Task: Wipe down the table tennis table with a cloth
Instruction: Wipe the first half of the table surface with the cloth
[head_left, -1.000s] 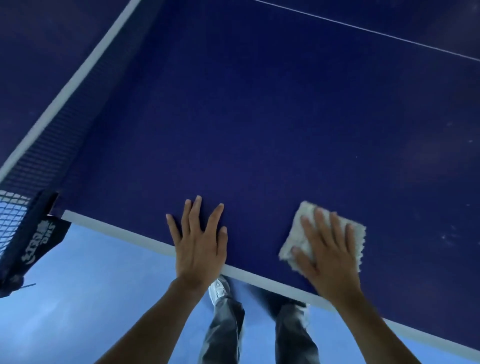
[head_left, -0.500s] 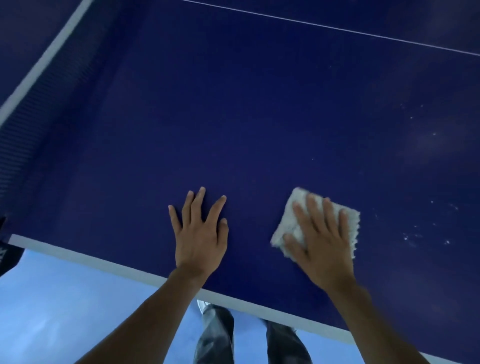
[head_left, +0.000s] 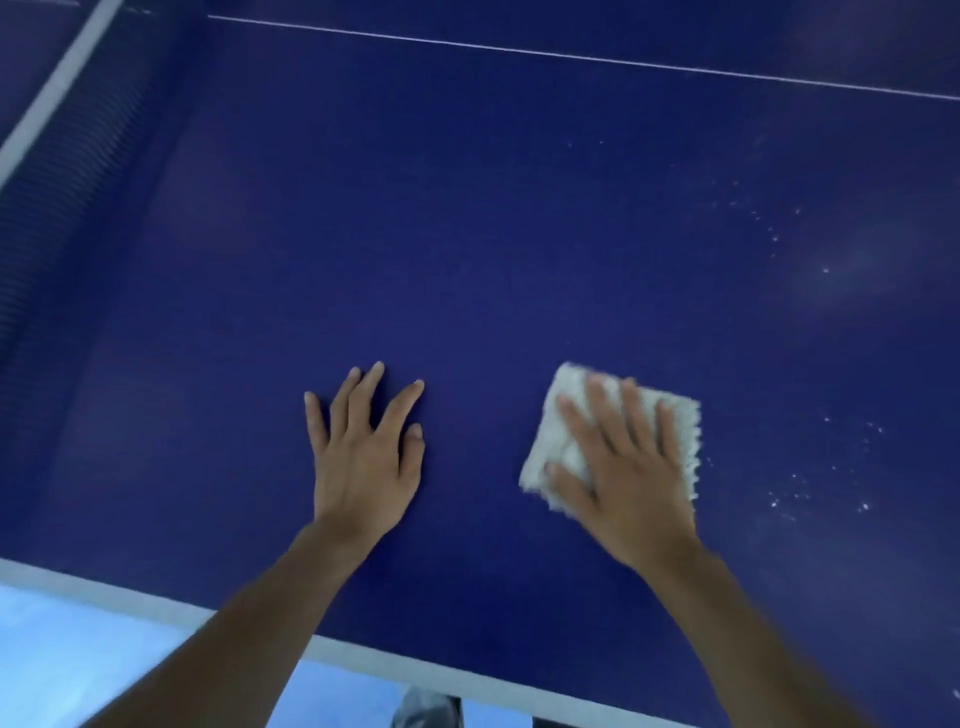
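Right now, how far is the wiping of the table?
Done, it seems: the table around the left hand and toward the net shows no specks. In hand: the right hand presses the cloth flat on the surface. Left: white specks lie right of the cloth, some near it and some farther up.

White folded cloth (head_left: 566, 415) flat on dark-blue table (head_left: 467, 234), dusty specks
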